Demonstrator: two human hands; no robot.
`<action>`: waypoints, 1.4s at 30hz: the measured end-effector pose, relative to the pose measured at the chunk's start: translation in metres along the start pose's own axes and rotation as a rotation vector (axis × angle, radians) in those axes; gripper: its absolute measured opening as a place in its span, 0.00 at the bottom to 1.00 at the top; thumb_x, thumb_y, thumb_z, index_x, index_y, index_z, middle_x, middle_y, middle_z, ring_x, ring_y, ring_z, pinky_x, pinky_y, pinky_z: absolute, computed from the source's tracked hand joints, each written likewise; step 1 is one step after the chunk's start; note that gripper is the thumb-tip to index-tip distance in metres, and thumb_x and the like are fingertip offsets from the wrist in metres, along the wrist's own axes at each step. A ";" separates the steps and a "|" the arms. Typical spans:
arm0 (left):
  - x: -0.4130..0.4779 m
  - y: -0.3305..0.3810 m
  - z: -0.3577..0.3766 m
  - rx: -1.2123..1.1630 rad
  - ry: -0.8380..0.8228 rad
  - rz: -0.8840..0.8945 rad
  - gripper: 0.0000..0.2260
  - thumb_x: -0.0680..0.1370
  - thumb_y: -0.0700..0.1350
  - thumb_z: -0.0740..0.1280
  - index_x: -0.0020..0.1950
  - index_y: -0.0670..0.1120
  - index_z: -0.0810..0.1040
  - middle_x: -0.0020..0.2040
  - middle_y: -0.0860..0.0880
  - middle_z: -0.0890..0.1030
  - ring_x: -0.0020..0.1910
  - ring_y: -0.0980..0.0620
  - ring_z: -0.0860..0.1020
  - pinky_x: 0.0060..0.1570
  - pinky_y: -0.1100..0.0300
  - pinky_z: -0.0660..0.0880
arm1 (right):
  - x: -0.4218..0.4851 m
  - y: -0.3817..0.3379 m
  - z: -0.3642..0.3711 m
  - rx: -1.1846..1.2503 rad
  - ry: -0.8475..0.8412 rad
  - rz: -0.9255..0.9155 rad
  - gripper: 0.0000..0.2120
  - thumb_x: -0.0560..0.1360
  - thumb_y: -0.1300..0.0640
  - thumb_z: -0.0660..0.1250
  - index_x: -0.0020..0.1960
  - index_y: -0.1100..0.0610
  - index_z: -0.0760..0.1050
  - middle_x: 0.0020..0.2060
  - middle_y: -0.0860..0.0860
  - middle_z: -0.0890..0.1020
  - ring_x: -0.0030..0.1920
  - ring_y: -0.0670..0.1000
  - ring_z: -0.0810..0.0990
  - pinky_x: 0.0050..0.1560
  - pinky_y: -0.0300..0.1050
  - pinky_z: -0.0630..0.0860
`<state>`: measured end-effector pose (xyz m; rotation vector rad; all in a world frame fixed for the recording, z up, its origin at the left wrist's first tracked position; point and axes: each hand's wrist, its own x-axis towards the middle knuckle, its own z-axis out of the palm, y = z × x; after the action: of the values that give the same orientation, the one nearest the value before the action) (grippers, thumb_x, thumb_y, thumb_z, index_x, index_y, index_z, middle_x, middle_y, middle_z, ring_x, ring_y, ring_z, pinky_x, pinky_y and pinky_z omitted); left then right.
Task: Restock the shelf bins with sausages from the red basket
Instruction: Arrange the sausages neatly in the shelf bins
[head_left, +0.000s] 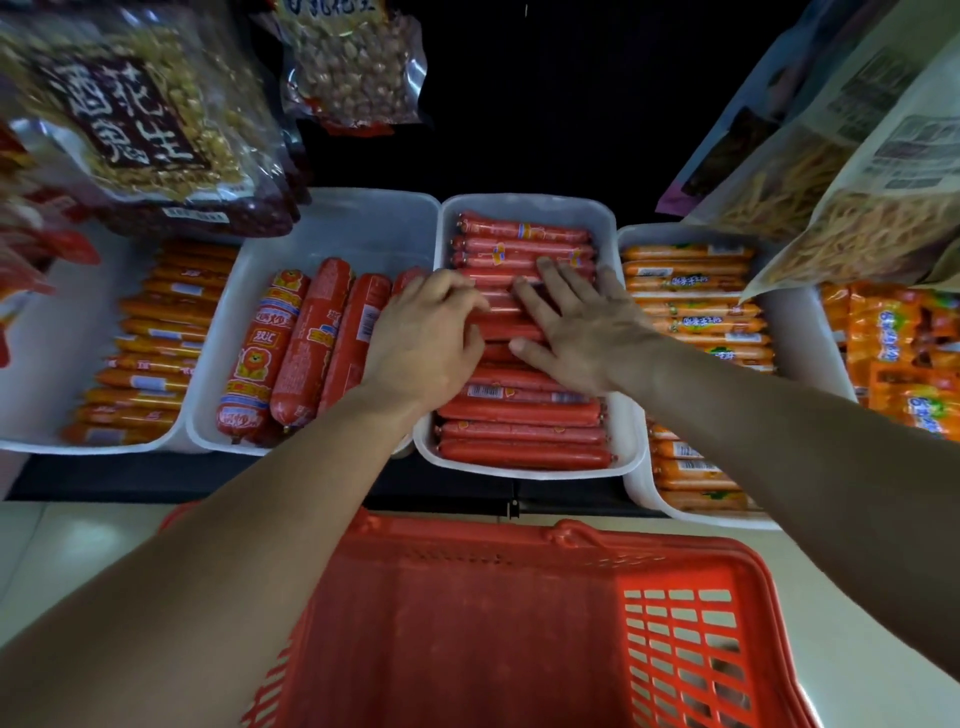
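Both hands press flat on the thin red sausages (524, 415): left hand (426, 338) curled, right hand (576, 332) spread, gripping nothing, likely levelling the bin (524, 205).

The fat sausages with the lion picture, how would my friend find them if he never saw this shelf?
Start at the red basket on the floor and look up to the row of white bins. Go to the second bin from the left, just left of the person's left hand. The fat lion sausages point front to back and are much thicker than the thin red sausages lying crosswise beside them.
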<state>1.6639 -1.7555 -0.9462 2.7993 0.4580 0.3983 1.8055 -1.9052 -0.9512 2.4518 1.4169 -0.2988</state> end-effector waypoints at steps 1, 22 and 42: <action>0.001 -0.005 0.000 0.003 -0.029 -0.013 0.17 0.78 0.46 0.65 0.67 0.50 0.75 0.66 0.52 0.74 0.65 0.49 0.71 0.66 0.50 0.70 | 0.006 0.002 -0.003 -0.005 -0.022 0.010 0.38 0.76 0.29 0.34 0.79 0.46 0.32 0.80 0.53 0.38 0.80 0.55 0.39 0.77 0.62 0.38; -0.009 -0.015 0.011 -0.307 0.087 -0.250 0.19 0.84 0.47 0.54 0.75 0.50 0.66 0.75 0.54 0.66 0.72 0.57 0.66 0.69 0.63 0.61 | 0.083 -0.027 -0.040 0.137 0.103 0.125 0.42 0.73 0.26 0.48 0.80 0.45 0.47 0.77 0.56 0.55 0.75 0.63 0.56 0.70 0.65 0.60; -0.012 -0.012 0.005 -0.347 0.104 -0.288 0.19 0.84 0.41 0.53 0.75 0.50 0.66 0.75 0.55 0.66 0.71 0.58 0.66 0.67 0.65 0.62 | 0.070 -0.020 -0.016 0.394 0.105 0.209 0.41 0.76 0.28 0.45 0.80 0.48 0.35 0.81 0.56 0.46 0.80 0.58 0.44 0.78 0.61 0.44</action>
<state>1.6511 -1.7498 -0.9574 2.3447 0.7271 0.5055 1.8235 -1.8331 -0.9613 2.9459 1.2190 -0.4440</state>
